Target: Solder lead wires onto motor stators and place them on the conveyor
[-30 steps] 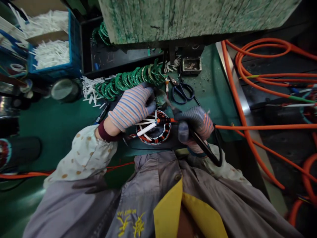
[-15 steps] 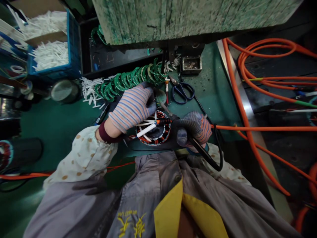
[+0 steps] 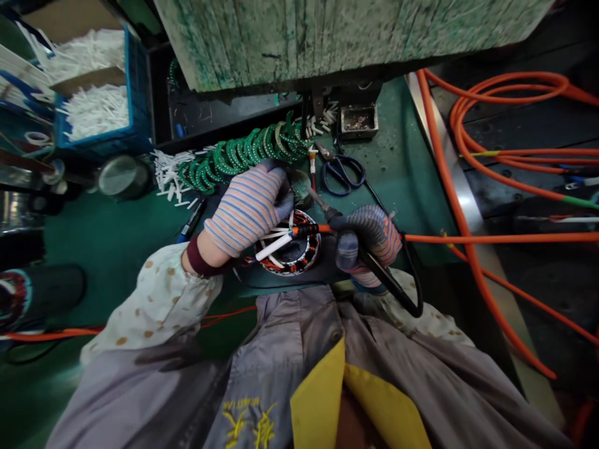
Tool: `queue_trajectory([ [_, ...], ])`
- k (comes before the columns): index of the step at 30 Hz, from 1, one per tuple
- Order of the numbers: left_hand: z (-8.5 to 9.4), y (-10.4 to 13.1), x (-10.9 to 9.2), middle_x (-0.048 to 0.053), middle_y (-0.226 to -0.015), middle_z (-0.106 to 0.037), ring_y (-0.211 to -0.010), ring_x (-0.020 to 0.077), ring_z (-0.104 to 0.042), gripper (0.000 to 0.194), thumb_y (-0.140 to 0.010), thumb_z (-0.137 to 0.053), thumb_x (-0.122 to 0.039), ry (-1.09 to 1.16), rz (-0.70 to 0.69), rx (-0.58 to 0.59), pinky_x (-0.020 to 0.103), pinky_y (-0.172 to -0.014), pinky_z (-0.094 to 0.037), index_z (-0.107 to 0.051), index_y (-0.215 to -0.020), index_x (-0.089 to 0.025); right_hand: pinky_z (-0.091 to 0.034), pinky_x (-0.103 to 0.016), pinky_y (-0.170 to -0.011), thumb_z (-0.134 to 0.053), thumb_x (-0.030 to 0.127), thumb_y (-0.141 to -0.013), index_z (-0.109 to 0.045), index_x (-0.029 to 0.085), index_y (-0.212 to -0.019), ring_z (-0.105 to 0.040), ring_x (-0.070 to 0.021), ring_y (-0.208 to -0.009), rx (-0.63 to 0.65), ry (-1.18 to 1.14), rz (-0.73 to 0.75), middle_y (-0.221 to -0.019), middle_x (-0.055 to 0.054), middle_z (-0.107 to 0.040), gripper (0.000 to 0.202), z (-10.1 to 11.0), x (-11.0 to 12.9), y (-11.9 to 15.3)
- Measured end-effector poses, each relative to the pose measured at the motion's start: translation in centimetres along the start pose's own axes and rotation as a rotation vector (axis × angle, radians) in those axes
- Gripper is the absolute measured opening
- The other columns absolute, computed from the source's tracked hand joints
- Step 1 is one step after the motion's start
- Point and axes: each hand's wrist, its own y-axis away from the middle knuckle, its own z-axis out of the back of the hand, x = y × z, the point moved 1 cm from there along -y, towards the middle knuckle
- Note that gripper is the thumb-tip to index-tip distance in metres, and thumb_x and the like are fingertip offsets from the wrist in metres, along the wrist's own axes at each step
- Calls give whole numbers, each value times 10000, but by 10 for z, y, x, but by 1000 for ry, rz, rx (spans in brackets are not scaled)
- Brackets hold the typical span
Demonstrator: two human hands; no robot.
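My right hand (image 3: pixel 369 240), in a striped glove with dark fingers, is wrapped round the black handle of a soldering iron (image 3: pixel 331 213). The iron's metal tip points up and left, close to the fingertips of my left hand (image 3: pixel 253 206). That hand, gloved too, has its fingers bent together above the far left rim of a round motor stator (image 3: pixel 306 259); what they pinch is hidden. Orange-and-black windings line the stator ring. White sleeves (image 3: pixel 274 247) and an orange cable (image 3: pixel 322 229) lie across it. Just beyond the iron's tip sits a small round dish (image 3: pixel 299 185).
Behind the hands lie a row of green curved strips (image 3: pixel 243 149) and scattered white tubes (image 3: pixel 169 174). Blue-handled scissors (image 3: pixel 344 174) and a small metal tray (image 3: pixel 358 120) are beyond the iron. A blue crate (image 3: pixel 140 106) stands at left; coiled orange cables (image 3: pixel 510 78) lie right.
The soldering iron's tip has shifted slightly up and left toward my left fingertips. My left hand keeps nearly the same place and grip. The whole view has shifted a little.
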Motion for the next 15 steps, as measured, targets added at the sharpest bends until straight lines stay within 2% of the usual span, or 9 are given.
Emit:
queue_trajectory([
  [3,-1,1,0,195,-1258,-820,-1177,394,-823,216,-1139,-636,-247,-5,-26,-17,477,-1040,-664,-781,-1278,-165,-551,-425,-723,-480,529,-1144,-890,364,-948,-686,-282,-761,34,22,-6,-773,-60,-713,484,-2,1,-2],
  [6,1,1,-3,212,-1289,-807,-1196,392,-814,272,-1174,-573,-241,-32,-22,24,482,-1055,-653,-772,-1329,-141,-567,-451,-771,-539,482,-1115,-895,382,-1004,-697,-297,-806,41,-45,-41,-819,-63,-741,386,-1,0,1],
  [9,2,1,-4,208,-1297,-804,-1215,391,-818,281,-1176,-574,-232,-61,-40,32,471,-1074,-650,-789,-1330,-138,-552,-442,-763,-538,477,-1130,-888,376,-1013,-693,-291,-797,41,-73,-36,-827,-59,-740,382,1,-2,6],
  [13,-3,1,0,199,-1227,-817,-1180,400,-834,274,-1157,-608,-256,-49,-54,-21,461,-1049,-662,-818,-1293,-143,-552,-452,-780,-514,502,-1132,-901,369,-1016,-690,-303,-822,99,-33,-64,-840,-77,-740,426,2,-2,7],
  [15,-6,1,1,197,-1200,-820,-1172,403,-838,276,-1142,-616,-249,-43,-45,-41,463,-1050,-666,-823,-1289,-140,-565,-464,-823,-502,486,-1143,-909,355,-1075,-703,-321,-903,194,-22,-111,-907,-93,-763,432,-1,-1,0],
])
